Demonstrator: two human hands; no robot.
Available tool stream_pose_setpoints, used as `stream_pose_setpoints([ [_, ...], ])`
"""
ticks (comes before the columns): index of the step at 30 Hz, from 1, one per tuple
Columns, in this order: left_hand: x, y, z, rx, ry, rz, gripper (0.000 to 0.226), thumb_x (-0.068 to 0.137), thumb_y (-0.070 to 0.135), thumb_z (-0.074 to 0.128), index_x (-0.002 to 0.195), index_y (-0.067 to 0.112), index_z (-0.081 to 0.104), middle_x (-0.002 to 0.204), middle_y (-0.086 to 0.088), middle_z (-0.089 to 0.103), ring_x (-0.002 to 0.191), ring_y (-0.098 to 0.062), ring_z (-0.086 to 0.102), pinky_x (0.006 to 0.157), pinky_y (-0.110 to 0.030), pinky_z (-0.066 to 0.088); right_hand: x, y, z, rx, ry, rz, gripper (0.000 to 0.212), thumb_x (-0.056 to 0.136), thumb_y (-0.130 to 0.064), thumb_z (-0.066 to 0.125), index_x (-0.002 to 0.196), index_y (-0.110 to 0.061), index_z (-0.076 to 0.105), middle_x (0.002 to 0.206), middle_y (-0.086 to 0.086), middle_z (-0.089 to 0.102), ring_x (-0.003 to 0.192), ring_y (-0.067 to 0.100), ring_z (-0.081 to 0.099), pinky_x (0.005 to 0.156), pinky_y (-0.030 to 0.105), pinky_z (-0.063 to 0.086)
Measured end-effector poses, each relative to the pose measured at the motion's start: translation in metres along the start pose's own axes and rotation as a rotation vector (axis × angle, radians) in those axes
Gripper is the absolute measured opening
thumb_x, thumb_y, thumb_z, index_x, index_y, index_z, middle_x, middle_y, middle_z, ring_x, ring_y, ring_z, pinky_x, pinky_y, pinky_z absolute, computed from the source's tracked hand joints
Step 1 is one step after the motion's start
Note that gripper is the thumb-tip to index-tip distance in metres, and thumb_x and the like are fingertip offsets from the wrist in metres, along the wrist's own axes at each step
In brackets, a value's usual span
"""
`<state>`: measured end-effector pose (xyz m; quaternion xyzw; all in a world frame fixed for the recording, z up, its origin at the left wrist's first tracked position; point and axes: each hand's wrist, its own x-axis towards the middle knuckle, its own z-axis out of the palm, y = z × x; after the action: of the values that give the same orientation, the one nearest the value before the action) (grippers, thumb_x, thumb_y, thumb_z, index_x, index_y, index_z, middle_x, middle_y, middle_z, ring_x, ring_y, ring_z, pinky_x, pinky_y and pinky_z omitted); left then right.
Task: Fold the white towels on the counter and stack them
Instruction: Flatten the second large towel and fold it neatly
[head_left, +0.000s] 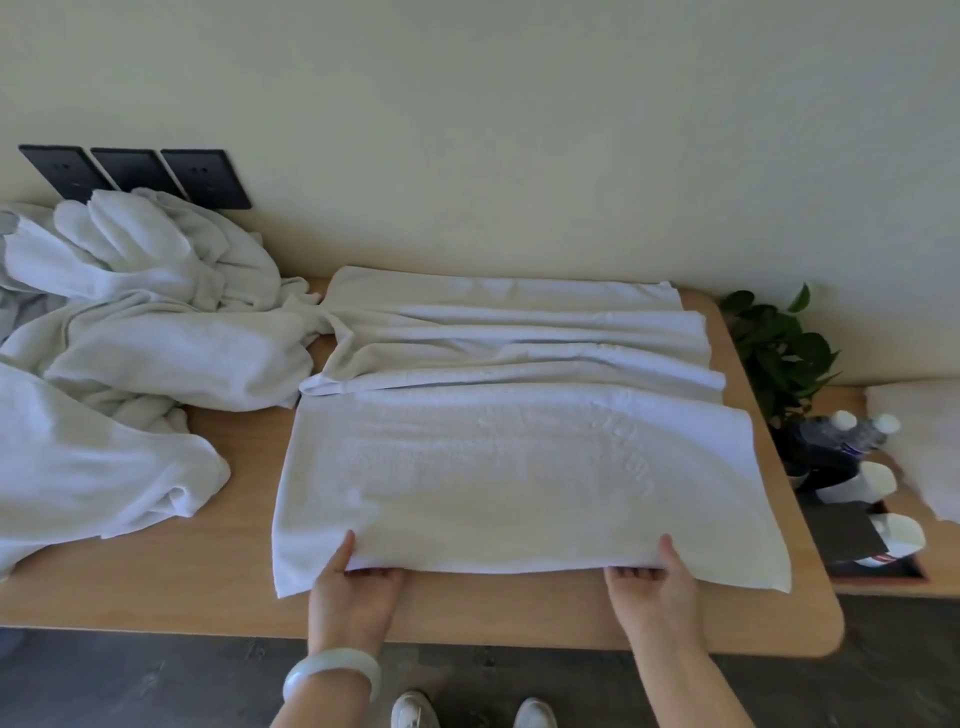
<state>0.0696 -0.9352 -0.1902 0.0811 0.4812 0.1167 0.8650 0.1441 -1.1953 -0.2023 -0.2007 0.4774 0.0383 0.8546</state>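
Nearest, at the bottom edge: two white shoes (415, 712) on dark floor, and a pale bangle (332, 675) round the left wrist; just above, pinching the near folded edge of one white towel (519, 478) with the left hand (353, 587) and the right hand (652, 582), thumbs on top, fingers curled underneath, well apart along that edge; lying flat on the wooden counter (519, 618), doubled at least once to judge by the thick near fold, with a thinner layer sticking out at both lower corners; looks midway through its folding, with further folds still due.

Off the counter's right end, on a lower surface: a dark tray (878, 571) with white cups, then water bottles (852, 431); beside these, a white cloth (919, 441) cut by the frame edge; cannot tell whether a folded towel or something else.

Just behind the held towel, touching its far side: a second towel (519, 332), spread lengthwise but creased in long ridges, not yet folded; to the left, a rumpled heap (130, 312) of more white towelling, running from near the counter's front back to the wall; cannot tell how many pieces.

No finished stack visible on the counter; seems early in the task, with most of the folding and all of the stacking left.

Farthest: a leafy plant (779, 343) past the right corner, and three black sockets (135, 176) on the wall behind the heap.
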Motion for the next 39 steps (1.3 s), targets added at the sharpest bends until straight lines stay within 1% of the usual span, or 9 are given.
stream_pose_setpoints([
  [3, 0.002, 0.021, 0.003, -0.043, -0.064, 0.058, 0.103, 0.028, 0.0, 0.091, 0.125, 0.012, 0.059, 0.109, -0.015, 0.072, 0.102, -0.034, 0.067, 0.071, -0.048, 0.054, 0.002, -0.031, 0.003, 0.04, 0.029, -0.089, 0.037, 0.089, -0.028, 0.067, 0.125, -0.026, 0.061, 0.12, 0.005, 0.07, 0.109, 0.029, 0.067, 0.099, 0.05, 0.051],
  [11, -0.067, 0.058, 0.003, 0.231, -0.221, 0.327, 0.038, 0.094, 0.01, 0.051, 0.131, 0.017, 0.058, 0.118, -0.008, 0.07, 0.109, -0.023, 0.067, 0.091, -0.045, 0.051, -0.06, -0.102, 0.006, -0.278, 0.047, -0.317, 0.044, 0.084, -0.009, 0.068, 0.124, -0.027, 0.064, 0.114, -0.004, 0.071, 0.105, 0.017, 0.068, 0.069, 0.033, 0.06],
  [15, -0.065, 0.081, 0.015, 0.309, -0.1, 0.387, 0.018, 0.1, 0.017, 0.049, 0.113, 0.014, 0.06, 0.099, 0.0, 0.071, 0.084, -0.01, 0.073, 0.063, -0.031, 0.061, -0.066, -0.126, 0.023, -0.449, 0.076, -0.412, 0.022, 0.092, -0.008, 0.063, 0.111, -0.02, 0.059, 0.105, 0.002, 0.065, 0.097, 0.017, 0.062, 0.079, 0.036, 0.05],
  [19, -0.011, 0.099, 0.057, 0.248, 0.0, 0.237, 0.006, 0.098, 0.005, 0.05, 0.1, 0.005, 0.056, 0.102, -0.011, 0.067, 0.094, -0.023, 0.07, 0.055, -0.033, 0.06, -0.021, -0.122, 0.058, -0.486, -0.054, -0.33, 0.008, 0.095, 0.0, 0.055, 0.099, -0.007, 0.057, 0.11, 0.013, 0.063, 0.094, 0.023, 0.064, 0.055, 0.03, 0.06],
  [25, 0.06, 0.106, 0.117, 0.178, -0.053, 0.174, 0.026, 0.103, 0.005, 0.039, 0.121, 0.0, 0.058, 0.121, -0.019, 0.063, 0.114, -0.039, 0.06, 0.076, -0.05, 0.059, 0.046, -0.106, 0.12, -0.431, -0.165, -0.263, 0.011, 0.098, 0.004, 0.047, 0.106, 0.003, 0.055, 0.121, 0.022, 0.058, 0.089, 0.027, 0.064, 0.086, 0.04, 0.056],
  [28, 0.073, 0.092, 0.129, 0.705, -0.19, 0.336, 0.028, 0.104, 0.01, 0.042, 0.127, -0.002, 0.05, 0.133, -0.019, 0.049, 0.132, -0.035, 0.045, 0.111, -0.045, 0.038, 0.063, -0.082, 0.131, -0.839, -0.262, -0.375, 0.013, 0.097, -0.004, 0.054, 0.109, -0.003, 0.057, 0.105, 0.017, 0.056, 0.098, 0.03, 0.066, 0.075, 0.029, 0.056],
  [31, 0.098, 0.074, 0.107, 1.776, -0.308, 0.585, 0.06, 0.097, 0.027, 0.058, 0.149, 0.012, 0.033, 0.152, -0.004, 0.033, 0.143, -0.028, 0.029, 0.115, -0.045, 0.027, 0.08, -0.043, 0.121, -1.884, -0.351, -0.593, 0.054, 0.095, -0.021, 0.062, 0.143, -0.015, 0.039, 0.144, 0.003, 0.04, 0.139, 0.029, 0.038, 0.101, 0.039, 0.041],
  [33, 0.107, 0.067, 0.088, 2.372, -0.322, 0.553, 0.088, 0.09, 0.051, 0.061, 0.156, 0.029, 0.007, 0.163, 0.007, -0.004, 0.151, -0.023, -0.001, 0.116, -0.057, 0.013, 0.084, -0.017, 0.108, -2.414, -0.385, -0.628, 0.08, 0.096, -0.041, 0.057, 0.157, -0.029, 0.006, 0.165, -0.001, -0.002, 0.152, 0.028, 0.004, 0.117, 0.05, 0.017],
  [39, 0.093, 0.064, 0.068, 2.704, -0.342, 0.488, 0.103, 0.084, 0.064, 0.059, 0.151, 0.042, -0.016, 0.155, 0.011, -0.036, 0.147, -0.024, -0.025, 0.111, -0.07, 0.016, 0.069, -0.008, 0.09, -2.689, -0.367, -0.53, 0.086, 0.095, -0.055, 0.049, 0.154, -0.04, -0.012, 0.161, -0.002, -0.027, 0.15, 0.029, -0.015, 0.117, 0.059, 0.009],
])
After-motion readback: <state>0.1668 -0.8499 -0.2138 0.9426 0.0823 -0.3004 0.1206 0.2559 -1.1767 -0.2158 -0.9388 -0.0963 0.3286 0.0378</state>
